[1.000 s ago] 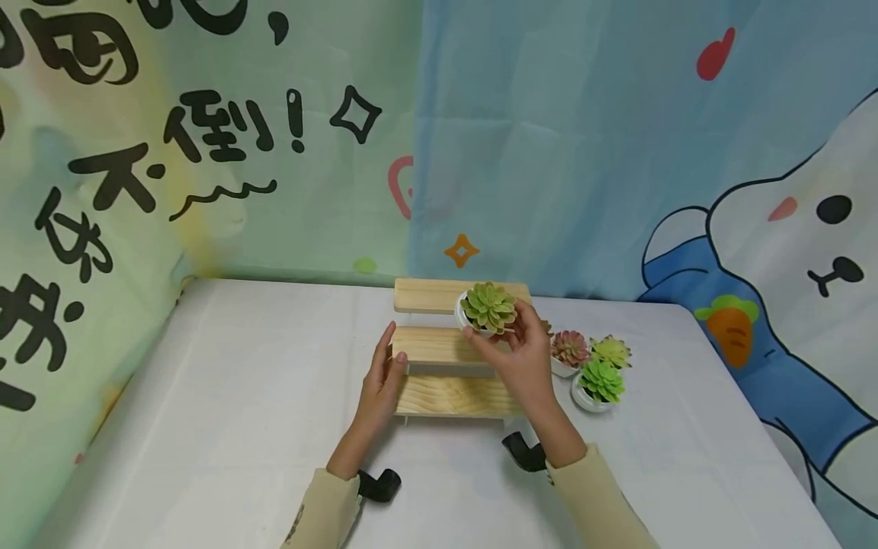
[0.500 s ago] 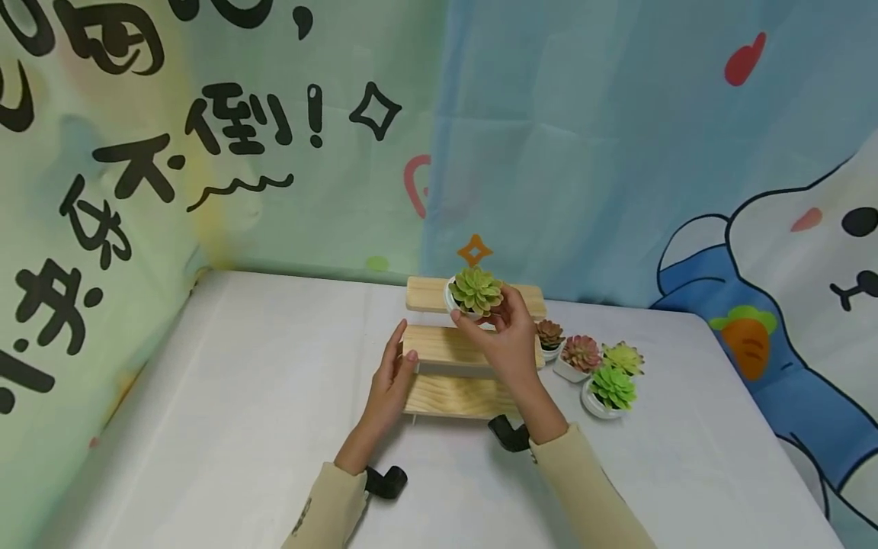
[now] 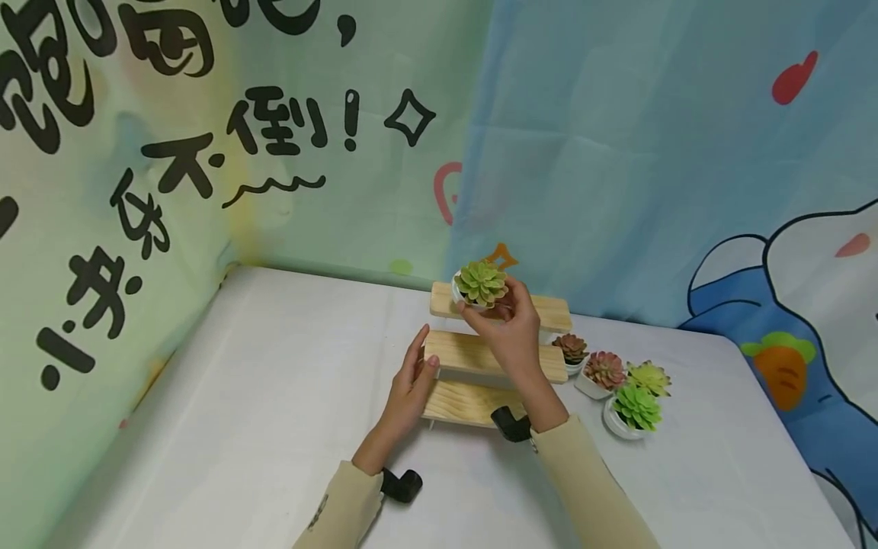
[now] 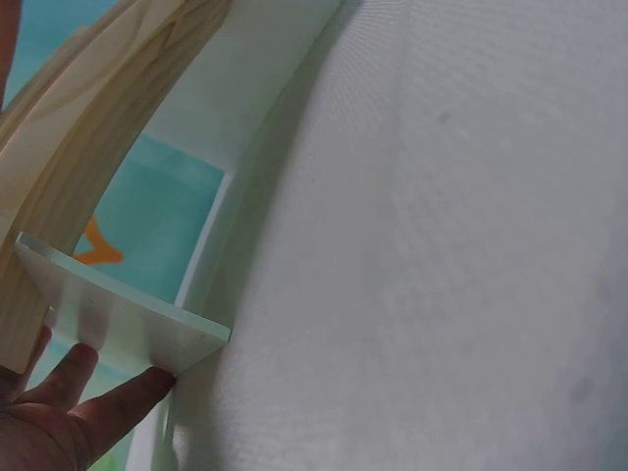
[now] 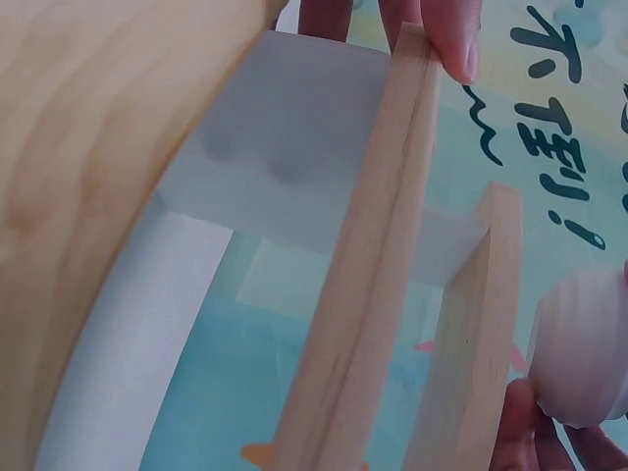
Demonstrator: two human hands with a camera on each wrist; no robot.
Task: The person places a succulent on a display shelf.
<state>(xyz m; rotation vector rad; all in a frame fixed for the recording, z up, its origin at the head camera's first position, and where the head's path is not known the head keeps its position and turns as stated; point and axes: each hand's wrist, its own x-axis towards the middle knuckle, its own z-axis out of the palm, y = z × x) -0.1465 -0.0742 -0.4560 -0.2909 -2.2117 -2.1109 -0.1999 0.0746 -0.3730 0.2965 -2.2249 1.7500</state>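
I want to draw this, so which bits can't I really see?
Head view: right end of the bottom wooden board, behind the right forearm.
Head view: part of the brown succulent's pot, behind the middle board.
Right wrist view: held white pot, cut by the right edge.
Left wrist view: left hand, cut by the left and bottom edges.
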